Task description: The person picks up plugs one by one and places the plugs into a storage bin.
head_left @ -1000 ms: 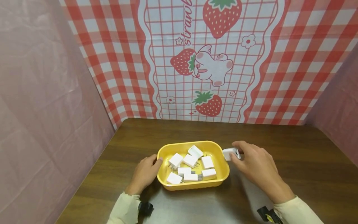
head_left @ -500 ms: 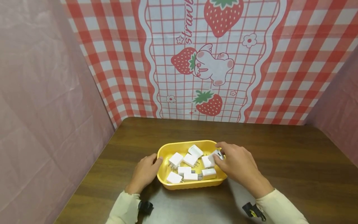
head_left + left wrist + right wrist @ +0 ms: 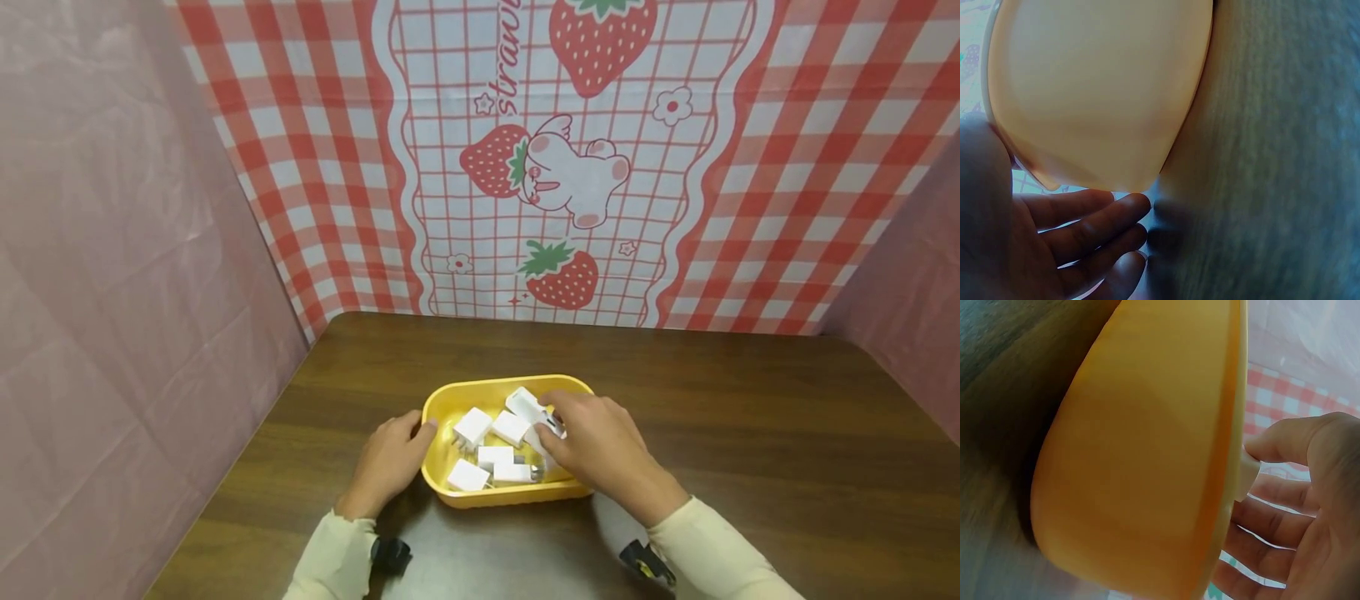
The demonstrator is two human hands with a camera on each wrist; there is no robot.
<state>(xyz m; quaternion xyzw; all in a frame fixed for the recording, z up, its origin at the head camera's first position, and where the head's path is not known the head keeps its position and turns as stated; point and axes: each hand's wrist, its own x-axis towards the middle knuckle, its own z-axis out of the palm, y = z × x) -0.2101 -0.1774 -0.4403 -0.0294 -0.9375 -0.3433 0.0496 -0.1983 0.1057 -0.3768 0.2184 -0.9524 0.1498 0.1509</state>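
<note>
A yellow plastic basket holds several white charger plugs, among them one charger at the left with its prongs showing. My left hand holds the basket's left end, thumb at the rim and fingers against the outer wall. Over the basket's right part, my right hand pinches a white charger plug between thumb and fingers. That hand covers the right rim and the chargers lying there. Only the basket's outside shows in the right wrist view.
The basket stands on a dark brown wooden table. Behind it hangs a red and white checked cloth with strawberry prints. Pinkish cloth hangs along the left side, and more at the right.
My right hand has moved left with the white charger plug, from outside the basket's right end to over its inside. The left hand has stayed at the left end.
</note>
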